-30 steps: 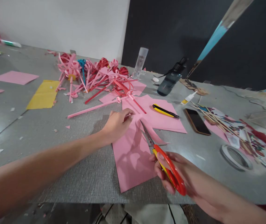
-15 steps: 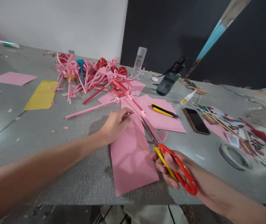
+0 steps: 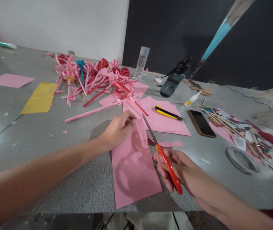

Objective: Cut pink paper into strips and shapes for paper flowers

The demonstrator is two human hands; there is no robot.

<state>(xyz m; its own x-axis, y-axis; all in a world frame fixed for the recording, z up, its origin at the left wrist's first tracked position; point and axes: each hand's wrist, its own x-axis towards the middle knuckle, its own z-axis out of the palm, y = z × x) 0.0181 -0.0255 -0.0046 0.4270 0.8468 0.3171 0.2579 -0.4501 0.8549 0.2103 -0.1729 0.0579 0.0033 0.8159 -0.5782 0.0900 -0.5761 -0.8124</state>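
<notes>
A sheet of pink paper (image 3: 134,172) lies near the table's front edge, with a narrow flap along its upper right side. My left hand (image 3: 119,129) is closed at the sheet's top, thumb and bent fingers pinching it. My right hand (image 3: 174,166) grips scissors (image 3: 167,164) with red handles, seen nearly edge-on. Their blades look together and point up and away, just right of the paper's edge. Beside the blades, a cut pink strip (image 3: 171,144) rests on the table. My right fingers partly hide the handles.
Behind lie stacked pink sheets (image 3: 153,107) with a yellow utility knife (image 3: 167,113). Pink and red paper flowers (image 3: 91,73) are heaped at the back. A phone (image 3: 201,123), tape roll (image 3: 243,160), glue bottle (image 3: 192,99) and dark water bottle (image 3: 173,81) sit rightward.
The scissors have turned edge-on and their blades have come together. A pink strip that curled by the blades now lies flatter to their right. My left hand stays at the paper's top.
</notes>
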